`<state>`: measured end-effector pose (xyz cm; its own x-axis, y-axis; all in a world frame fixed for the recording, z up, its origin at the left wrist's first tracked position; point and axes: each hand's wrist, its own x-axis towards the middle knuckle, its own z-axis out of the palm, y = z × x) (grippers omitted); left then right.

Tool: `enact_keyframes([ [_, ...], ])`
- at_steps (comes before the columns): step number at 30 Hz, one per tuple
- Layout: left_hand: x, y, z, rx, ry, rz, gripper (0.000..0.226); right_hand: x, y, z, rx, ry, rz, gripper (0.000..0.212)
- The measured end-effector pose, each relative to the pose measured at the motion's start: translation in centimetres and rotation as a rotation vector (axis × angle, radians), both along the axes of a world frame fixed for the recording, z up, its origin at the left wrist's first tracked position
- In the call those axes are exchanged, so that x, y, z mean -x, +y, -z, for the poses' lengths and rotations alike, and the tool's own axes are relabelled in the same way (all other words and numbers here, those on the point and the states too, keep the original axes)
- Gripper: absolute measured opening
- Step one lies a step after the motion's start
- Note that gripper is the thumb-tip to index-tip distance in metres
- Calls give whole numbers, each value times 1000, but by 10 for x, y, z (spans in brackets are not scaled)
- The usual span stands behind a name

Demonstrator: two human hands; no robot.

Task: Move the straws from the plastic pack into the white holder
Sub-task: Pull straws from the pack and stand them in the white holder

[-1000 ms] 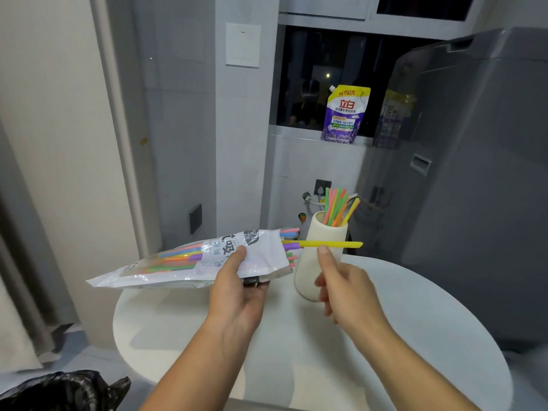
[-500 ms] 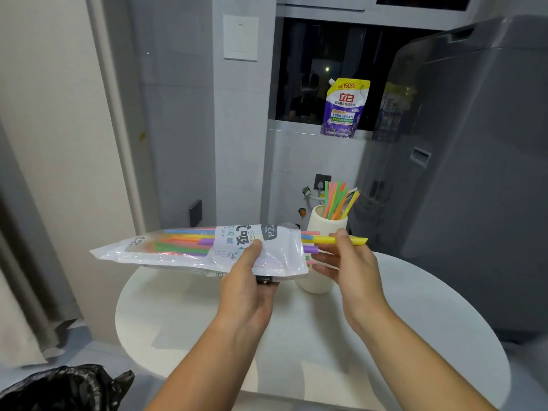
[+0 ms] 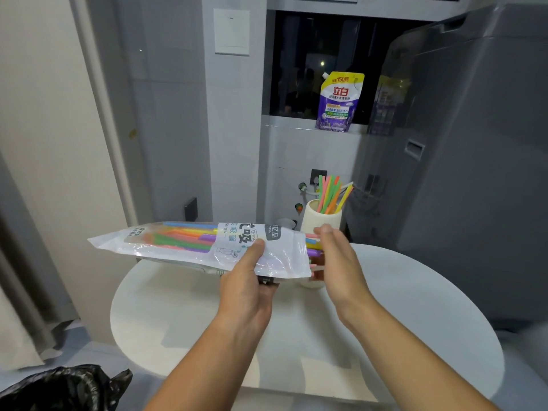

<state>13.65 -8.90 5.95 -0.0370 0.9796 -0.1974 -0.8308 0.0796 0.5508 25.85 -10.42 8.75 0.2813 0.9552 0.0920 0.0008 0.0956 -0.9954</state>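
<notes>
Black bag [image 3: 63, 387]: it is shiny and crumpled, low in the near left corner, down beside the table.
Table [image 3: 415, 307]: it is round and white, and both arms reach over it.
Plastic pack [image 3: 207, 247]: it lies flat in the air above the table, long end pointing left. It is clear and white, with big Chinese letters on it. The words "Straw" and "Drink" can be read, and there is a dark tag near the open end whose small print is too blurry to read.
Straws in the pack [image 3: 181, 237]: blue, yellow, orange, green and purple ones show through the plastic. Their tips poke out of the open right end.
Left hand [image 3: 246, 289]: it is closed on the plastic pack, thumb on top and fingers under it.
Right hand [image 3: 341, 262]: it is at the open end of the pack, fingers spread and blurry, touching the straw tips. Whether it has pinched a straw, I cannot tell.
White holder [image 3: 321, 215]: it stands on the table's far side, just behind the right hand.
Straws in the holder [image 3: 330, 194]: green, pink, orange and yellow ones stand up, leaning right.
Soap pouch [image 3: 339, 102]: purple and yellow, on the far window ledge. It says "150" at the top.
Grey machine [image 3: 474, 143]: big, on the far right.
</notes>
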Motion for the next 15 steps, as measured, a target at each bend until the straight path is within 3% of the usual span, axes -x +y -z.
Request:
enact_keyframes([
  [15,5,3,-1,26,-25,-12,38,-13,8,4,-28,-186,30,23],
])
